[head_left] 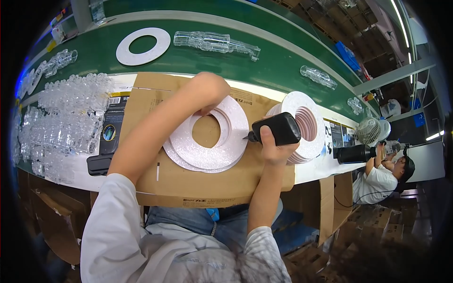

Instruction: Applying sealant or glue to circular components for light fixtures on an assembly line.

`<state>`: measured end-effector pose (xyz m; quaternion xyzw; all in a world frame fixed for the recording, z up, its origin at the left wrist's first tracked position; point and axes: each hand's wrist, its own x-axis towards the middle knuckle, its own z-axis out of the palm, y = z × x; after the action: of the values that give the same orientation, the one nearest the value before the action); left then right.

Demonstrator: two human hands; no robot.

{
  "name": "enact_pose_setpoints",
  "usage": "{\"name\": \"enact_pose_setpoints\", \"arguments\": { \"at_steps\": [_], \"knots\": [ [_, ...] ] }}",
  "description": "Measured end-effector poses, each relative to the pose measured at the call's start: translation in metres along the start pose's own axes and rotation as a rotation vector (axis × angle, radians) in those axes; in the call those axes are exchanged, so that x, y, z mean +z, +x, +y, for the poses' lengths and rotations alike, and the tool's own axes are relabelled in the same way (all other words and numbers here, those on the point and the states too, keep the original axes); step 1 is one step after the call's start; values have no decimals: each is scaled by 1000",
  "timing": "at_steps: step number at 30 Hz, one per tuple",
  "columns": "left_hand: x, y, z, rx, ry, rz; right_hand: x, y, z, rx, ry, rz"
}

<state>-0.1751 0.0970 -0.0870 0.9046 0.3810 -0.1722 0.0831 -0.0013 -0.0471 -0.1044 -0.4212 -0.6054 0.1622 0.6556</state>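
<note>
My left hand (209,90) presses down on the inner edge of a white ring-shaped disc (207,141) that lies on a small stack of such rings on a sheet of brown cardboard (198,186). My right hand (276,144) grips a black glue gun (276,129), its tip touching the ring's right edge. A tilted pile of more white rings (306,120) leans just right of the gun.
Heaps of clear plastic parts (71,118) lie at the left. On the green conveyor belt (198,59) sit one white ring (143,45) and clear plastic pieces (214,42). A second black gun (354,153) and a small fan (369,130) are at right, by a seated co-worker (382,177).
</note>
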Motion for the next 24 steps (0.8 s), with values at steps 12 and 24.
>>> {"name": "enact_pose_setpoints", "arguments": {
  "at_steps": [12, 24],
  "knots": [
    [-12, -3, 2, -34, -21, -127, -3, 12, -1, -267, -308, -132],
    [-10, -3, 4, -55, -7, -119, -3, 11, 0, -251, -284, -134]
  ]
}}
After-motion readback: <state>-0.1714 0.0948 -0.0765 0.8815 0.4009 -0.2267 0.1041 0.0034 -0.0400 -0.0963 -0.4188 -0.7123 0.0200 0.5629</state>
